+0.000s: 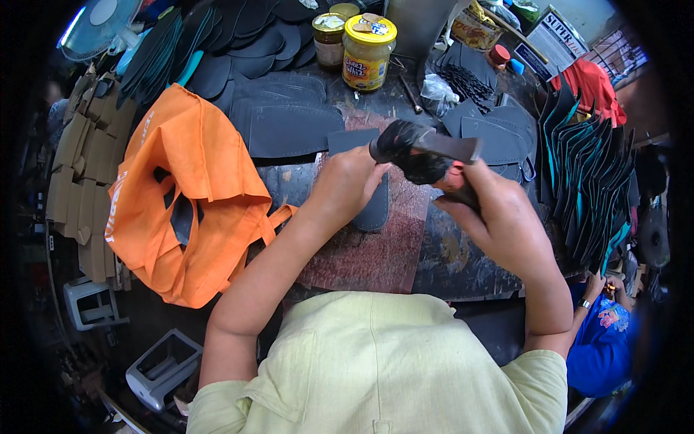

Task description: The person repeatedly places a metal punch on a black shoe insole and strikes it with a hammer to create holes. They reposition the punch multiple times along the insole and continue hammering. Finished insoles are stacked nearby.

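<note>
Gripping a hammer [432, 148] in the right hand [500, 217], with fingers closed round it, and holding it up over the counter [448, 271], right beside the left hand [347, 181] (slightly blurred, with black wrapping and bare metal toward the right). Curling the left hand in above a black rounded piece [372, 211] on a reddish mat [394, 249]; cannot tell how tightly closed, or on what, with the fingertips hidden. Working just right of an orange cloth bag [220, 170], with a loose strap near the left forearm. Facing, farther back, a yellow-lidded jar [367, 61] next to a brownish jar [329, 47], with flat black cut-outs [253, 50] heaped to their left. Flanked on the right by a long row of dark sheets [582, 177] (teal showing between some), and beyond them, lower down, by a person in blue [603, 347].
</note>
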{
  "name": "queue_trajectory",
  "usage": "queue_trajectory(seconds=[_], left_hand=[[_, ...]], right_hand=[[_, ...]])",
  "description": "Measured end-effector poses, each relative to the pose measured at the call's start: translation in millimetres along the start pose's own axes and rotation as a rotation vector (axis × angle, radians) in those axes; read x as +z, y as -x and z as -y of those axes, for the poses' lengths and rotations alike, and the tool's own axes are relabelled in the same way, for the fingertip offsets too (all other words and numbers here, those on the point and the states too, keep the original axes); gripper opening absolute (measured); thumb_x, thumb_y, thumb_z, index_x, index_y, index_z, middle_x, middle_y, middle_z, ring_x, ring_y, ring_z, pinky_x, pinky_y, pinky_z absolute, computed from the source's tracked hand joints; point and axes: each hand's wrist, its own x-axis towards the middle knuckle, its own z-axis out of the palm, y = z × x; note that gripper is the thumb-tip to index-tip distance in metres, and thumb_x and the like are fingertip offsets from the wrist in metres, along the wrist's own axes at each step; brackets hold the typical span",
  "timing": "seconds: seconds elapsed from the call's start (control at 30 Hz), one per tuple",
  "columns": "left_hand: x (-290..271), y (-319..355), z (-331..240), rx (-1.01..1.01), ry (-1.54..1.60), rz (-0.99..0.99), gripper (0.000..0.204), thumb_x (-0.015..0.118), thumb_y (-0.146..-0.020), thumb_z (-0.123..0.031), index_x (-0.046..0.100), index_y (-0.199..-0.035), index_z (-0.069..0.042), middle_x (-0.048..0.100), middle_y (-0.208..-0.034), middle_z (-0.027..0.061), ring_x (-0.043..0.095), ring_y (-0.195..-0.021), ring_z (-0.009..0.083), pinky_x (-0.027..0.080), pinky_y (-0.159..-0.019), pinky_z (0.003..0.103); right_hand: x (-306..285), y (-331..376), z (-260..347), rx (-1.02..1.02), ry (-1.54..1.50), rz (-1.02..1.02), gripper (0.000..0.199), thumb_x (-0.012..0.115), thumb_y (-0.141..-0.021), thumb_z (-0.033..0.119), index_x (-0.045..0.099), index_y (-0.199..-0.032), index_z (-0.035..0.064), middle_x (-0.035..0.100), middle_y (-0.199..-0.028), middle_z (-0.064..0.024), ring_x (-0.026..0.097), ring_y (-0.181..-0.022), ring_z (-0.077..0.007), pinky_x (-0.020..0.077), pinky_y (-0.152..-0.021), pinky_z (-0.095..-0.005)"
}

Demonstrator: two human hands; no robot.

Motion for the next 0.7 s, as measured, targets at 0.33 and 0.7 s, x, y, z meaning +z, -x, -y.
queue_trajectory(seconds=[0.33, 0.7], left_hand=[[4.4, 0.8, 1.9, 0.136, 0.069, -0.104, 0.015, 0.072, -0.092, -0.013, 0.068, -0.096, 0.001, 0.069, -0.088, 0.0214, 0.068, -0.082, 0.042, 0.054, -0.074, 0.048], [2.0, 1.3, 1.1, 0.018, 0.136, -0.015, 0.014, 0.069, -0.097, -0.012, 0.066, -0.097, 0.001, 0.07, -0.089, 0.0199, 0.07, -0.084, 0.0401, 0.054, -0.075, 0.046]], right_hand=[[20.2, -3.0, -6.5, -0.073, -0.005, -0.147, 0.044, 0.076, -0.092, 0.011, 0.05, -0.126, -0.0003, 0.071, -0.098, -0.0241, 0.071, -0.091, -0.0434, 0.0558, -0.075, -0.0447], [8.1, 13.4, 0.1, -0.183, -0.522, -0.402, 0.049, 0.077, -0.094, 0.004, 0.049, -0.133, -0.0049, 0.068, -0.108, -0.0133, 0.069, -0.09, -0.0197, 0.054, -0.079, -0.0321]])
